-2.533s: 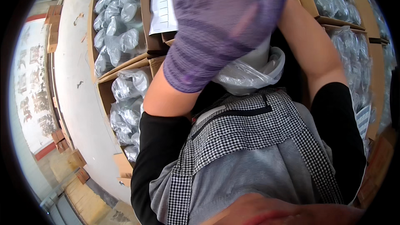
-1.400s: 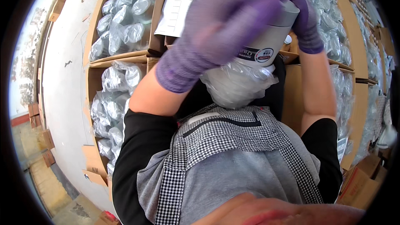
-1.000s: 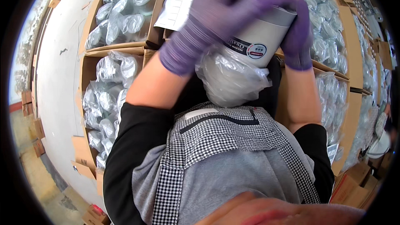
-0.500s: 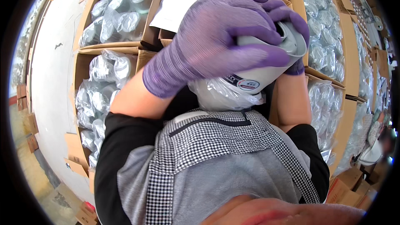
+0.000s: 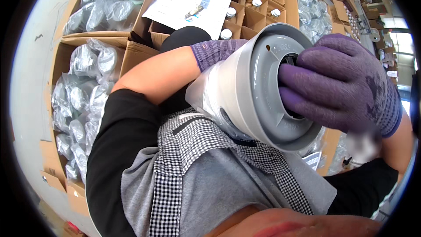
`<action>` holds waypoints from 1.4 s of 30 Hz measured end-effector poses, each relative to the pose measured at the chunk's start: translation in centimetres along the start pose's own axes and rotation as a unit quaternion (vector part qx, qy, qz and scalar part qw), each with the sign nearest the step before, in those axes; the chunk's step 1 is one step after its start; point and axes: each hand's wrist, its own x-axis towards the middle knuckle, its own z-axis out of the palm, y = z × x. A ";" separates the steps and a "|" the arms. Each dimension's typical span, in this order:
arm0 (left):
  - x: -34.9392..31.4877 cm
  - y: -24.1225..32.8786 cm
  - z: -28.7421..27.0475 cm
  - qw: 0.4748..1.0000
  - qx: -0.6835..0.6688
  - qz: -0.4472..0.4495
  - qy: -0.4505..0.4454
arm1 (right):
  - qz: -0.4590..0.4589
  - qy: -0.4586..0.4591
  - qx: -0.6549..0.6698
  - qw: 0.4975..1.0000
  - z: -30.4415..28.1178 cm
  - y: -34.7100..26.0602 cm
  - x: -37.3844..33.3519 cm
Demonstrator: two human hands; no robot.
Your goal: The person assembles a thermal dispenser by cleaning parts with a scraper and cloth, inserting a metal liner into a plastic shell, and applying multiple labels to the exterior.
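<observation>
A white thermos jug point(image 5: 237, 87) with a round grey end lies tilted in front of my chest. Clear plastic film wraps its other end. The grey end point(image 5: 265, 87) faces up and right, with raised lettering and a round opening in its middle. My left hand point(image 5: 218, 52), in a purple knit glove, supports the jug from behind; its fingers are hidden by the body. Also gloved in purple, my right hand point(image 5: 337, 83) has its bent fingers pushed into the central opening, at a black part point(image 5: 288, 59) inside. The fingertips cannot be seen.
On the left, open cartons point(image 5: 94, 40) hold several plastic-wrapped glass vessels point(image 5: 79, 94). A printed sheet point(image 5: 175, 0) lies on a box ahead. Beside it, a divided carton point(image 5: 250, 19) holds white-capped bottles point(image 5: 256, 2). More wrapped pieces point(image 5: 313, 17) stand at the right.
The jug has tipped so its grey end now faces me. My left hand has gone from the grey rim to behind the body; my right hand has moved right, fingers into the opening.
</observation>
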 end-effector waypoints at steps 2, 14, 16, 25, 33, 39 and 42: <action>-0.1 -0.2 0.5 1.000 -0.015 0.002 -0.009 | -0.011 -0.041 -0.033 0.999 -0.5 0.1 0.8; -0.6 -1.7 1.5 0.999 -0.033 0.012 -0.020 | -0.127 0.012 0.041 0.991 1.5 2.0 2.3; -0.8 -1.9 1.5 0.999 -0.039 0.013 -0.022 | -0.072 0.000 0.112 0.991 1.8 2.1 3.1; -1.5 -2.7 -0.7 0.998 -0.035 0.013 -0.049 | 0.444 0.027 0.296 0.845 5.5 3.5 3.6; -4.3 -5.4 -2.4 0.994 0.107 -0.024 0.011 | 0.357 0.271 0.374 0.812 13.6 18.4 2.0; -6.6 -12.9 -1.1 0.914 0.367 -0.123 0.126 | 0.293 -0.072 0.136 0.944 36.5 22.4 17.8; -6.2 -14.2 -0.8 0.892 0.405 -0.132 0.148 | 0.286 -0.063 0.125 0.948 36.7 22.5 18.2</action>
